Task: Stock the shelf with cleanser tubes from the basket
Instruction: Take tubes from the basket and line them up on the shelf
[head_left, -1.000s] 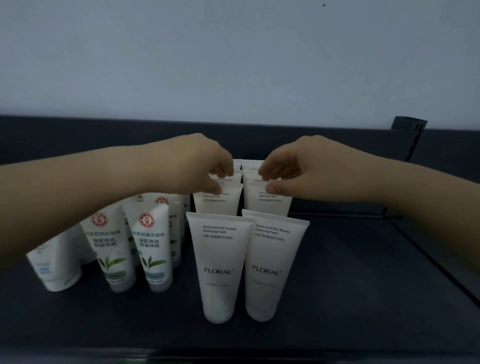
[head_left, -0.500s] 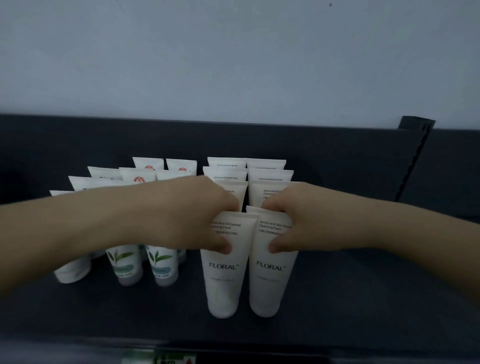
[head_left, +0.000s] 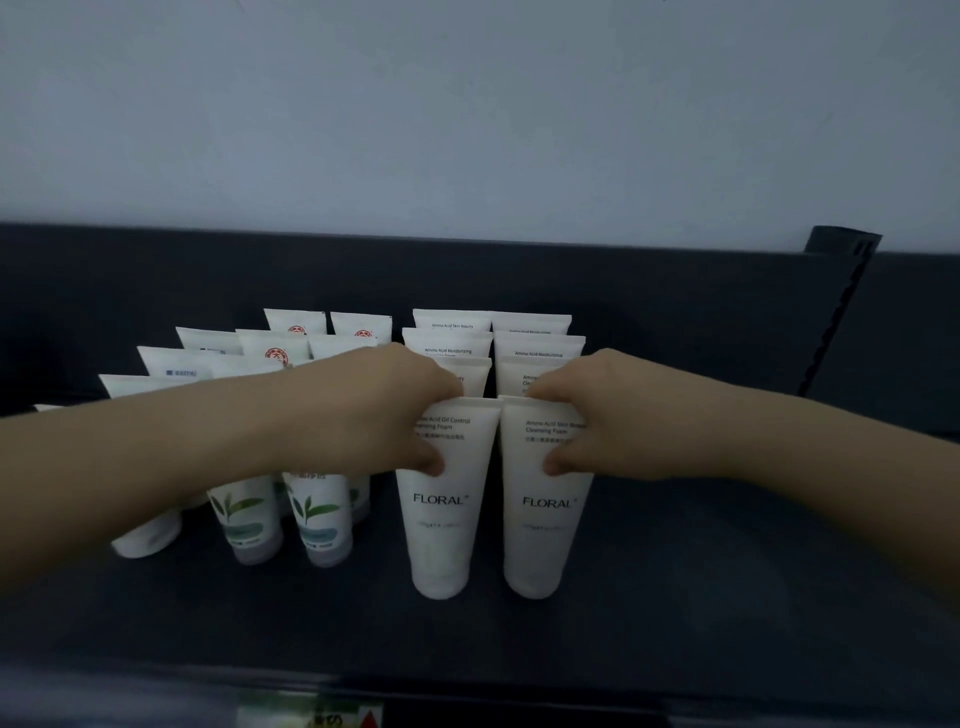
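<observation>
Two white FLORAL cleanser tubes stand cap-down at the front of the dark shelf (head_left: 701, 582). My left hand (head_left: 379, 410) pinches the top of the left front tube (head_left: 447, 519), thumb on its face and fingers behind its crimped edge. My right hand (head_left: 597, 410) grips the right front tube (head_left: 545, 525) the same way. Behind them stand two rows of more FLORAL tubes (head_left: 535, 343). The basket is not in view.
To the left stand several green-leaf tubes (head_left: 319, 514) with red round logos, partly hidden by my left forearm. A pale wall rises behind the shelf's dark back panel (head_left: 675, 291). A black notched upright (head_left: 836, 312) stands at the right. A price label (head_left: 311, 717) sits on the front edge.
Both hands came forward from the second-row tubes and closed on the tops of the two front FLORAL tubes. The two front tubes now stand a little straighter.
</observation>
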